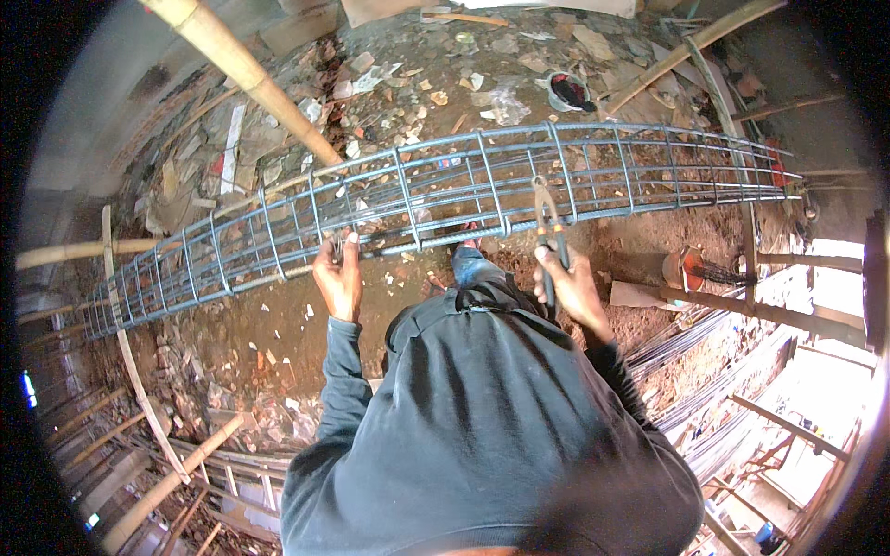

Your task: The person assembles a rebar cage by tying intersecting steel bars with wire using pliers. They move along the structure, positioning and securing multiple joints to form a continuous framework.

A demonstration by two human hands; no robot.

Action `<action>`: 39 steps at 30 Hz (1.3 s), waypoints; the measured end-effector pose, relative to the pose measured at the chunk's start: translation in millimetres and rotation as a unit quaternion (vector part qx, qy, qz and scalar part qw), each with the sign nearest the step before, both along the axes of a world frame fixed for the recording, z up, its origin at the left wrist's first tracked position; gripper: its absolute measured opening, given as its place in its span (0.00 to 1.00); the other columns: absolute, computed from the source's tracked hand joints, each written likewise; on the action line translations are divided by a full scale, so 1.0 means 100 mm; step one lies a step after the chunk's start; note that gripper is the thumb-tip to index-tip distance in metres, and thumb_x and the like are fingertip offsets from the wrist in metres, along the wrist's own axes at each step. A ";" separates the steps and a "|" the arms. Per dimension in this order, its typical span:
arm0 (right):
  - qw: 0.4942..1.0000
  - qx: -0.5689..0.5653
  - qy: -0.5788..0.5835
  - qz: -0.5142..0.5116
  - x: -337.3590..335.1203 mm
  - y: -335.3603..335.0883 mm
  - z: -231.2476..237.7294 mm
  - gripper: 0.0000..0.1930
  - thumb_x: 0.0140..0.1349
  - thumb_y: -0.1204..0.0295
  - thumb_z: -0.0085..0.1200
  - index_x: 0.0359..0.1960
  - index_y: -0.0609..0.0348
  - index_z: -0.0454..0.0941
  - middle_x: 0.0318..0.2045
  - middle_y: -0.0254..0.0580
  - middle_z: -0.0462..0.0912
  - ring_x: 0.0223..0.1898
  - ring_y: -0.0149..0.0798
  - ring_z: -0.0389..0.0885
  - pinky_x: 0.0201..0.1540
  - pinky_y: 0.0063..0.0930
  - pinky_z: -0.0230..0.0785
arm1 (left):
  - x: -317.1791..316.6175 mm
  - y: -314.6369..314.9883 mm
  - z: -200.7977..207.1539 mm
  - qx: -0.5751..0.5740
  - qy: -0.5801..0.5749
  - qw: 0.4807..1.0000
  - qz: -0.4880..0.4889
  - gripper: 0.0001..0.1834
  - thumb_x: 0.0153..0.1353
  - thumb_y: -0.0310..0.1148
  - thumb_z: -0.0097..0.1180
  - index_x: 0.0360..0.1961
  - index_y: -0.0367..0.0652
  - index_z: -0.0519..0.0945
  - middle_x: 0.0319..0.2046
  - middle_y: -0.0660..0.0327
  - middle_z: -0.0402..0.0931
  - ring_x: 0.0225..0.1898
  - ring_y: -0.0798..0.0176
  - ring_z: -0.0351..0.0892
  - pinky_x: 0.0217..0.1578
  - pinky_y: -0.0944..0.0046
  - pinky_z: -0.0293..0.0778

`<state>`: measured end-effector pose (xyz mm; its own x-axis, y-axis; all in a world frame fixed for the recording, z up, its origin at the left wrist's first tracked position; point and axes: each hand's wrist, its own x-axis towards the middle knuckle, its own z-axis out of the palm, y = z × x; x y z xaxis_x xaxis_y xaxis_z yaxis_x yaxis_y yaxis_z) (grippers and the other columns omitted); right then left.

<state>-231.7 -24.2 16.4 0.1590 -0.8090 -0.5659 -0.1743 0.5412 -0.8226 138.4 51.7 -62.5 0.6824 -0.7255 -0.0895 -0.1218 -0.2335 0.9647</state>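
A long rebar cage point(408, 199) of bluish steel bars and square stirrups stretches across in front of me, raised off the ground. My left hand point(339, 278) is at its near lower bar, left of the middle, with thumb and fingers curled closed at the bar. Any thin wire in those fingers is too small to make out. In my right hand point(573, 283) I hold a pair of pincers point(547, 222) by the dark handles. The pincers' rounded jaws point away from me and overlap the near side of the cage, right of the middle.
Bamboo poles point(250, 79) and a pale upright strip point(134, 371) stand around the cage. Rubble and scraps litter the dirt floor. A bucket point(569, 93) sits beyond the cage, an orange container point(684, 269) to the right. Bundled long rods point(732, 371) lie at the lower right.
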 end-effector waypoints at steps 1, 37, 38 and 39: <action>1.000 0.006 0.022 0.015 0.06 0.06 -0.02 0.14 0.76 0.61 0.59 0.52 0.56 0.76 0.25 0.35 0.81 0.21 0.29 0.80 0.22 0.25 0.73 | 0.01 0.00 -0.02 -0.004 -0.024 1.000 -0.011 0.17 0.72 0.37 0.66 0.49 0.32 0.86 0.40 0.59 0.87 0.40 0.70 0.81 0.43 0.65 0.78; 0.923 -0.330 0.024 -0.194 0.27 -0.06 -0.05 0.13 0.81 0.63 0.51 0.52 0.60 0.77 0.30 0.34 0.83 0.28 0.27 0.80 0.30 0.27 0.72 | 0.23 0.99 -0.54 0.007 0.028 0.996 0.079 0.14 0.72 0.37 0.66 0.44 0.34 0.84 0.39 0.64 0.82 0.41 0.69 0.75 0.48 0.64 0.72; 0.896 -0.384 0.014 -0.224 0.24 -0.07 -0.01 0.12 0.80 0.64 0.52 0.54 0.60 0.77 0.31 0.36 0.84 0.30 0.28 0.82 0.33 0.27 0.74 | 0.23 0.97 -0.53 0.011 0.024 0.997 0.069 0.14 0.72 0.37 0.66 0.44 0.34 0.84 0.39 0.64 0.82 0.41 0.69 0.75 0.47 0.64 0.72; 0.874 -0.409 0.011 -0.263 0.20 -0.10 0.04 0.13 0.80 0.65 0.52 0.55 0.61 0.76 0.33 0.38 0.86 0.33 0.28 0.83 0.37 0.28 0.76 | 0.24 0.95 -0.52 0.015 0.019 0.998 0.058 0.14 0.72 0.37 0.66 0.44 0.34 0.84 0.39 0.64 0.82 0.41 0.69 0.75 0.47 0.64 0.72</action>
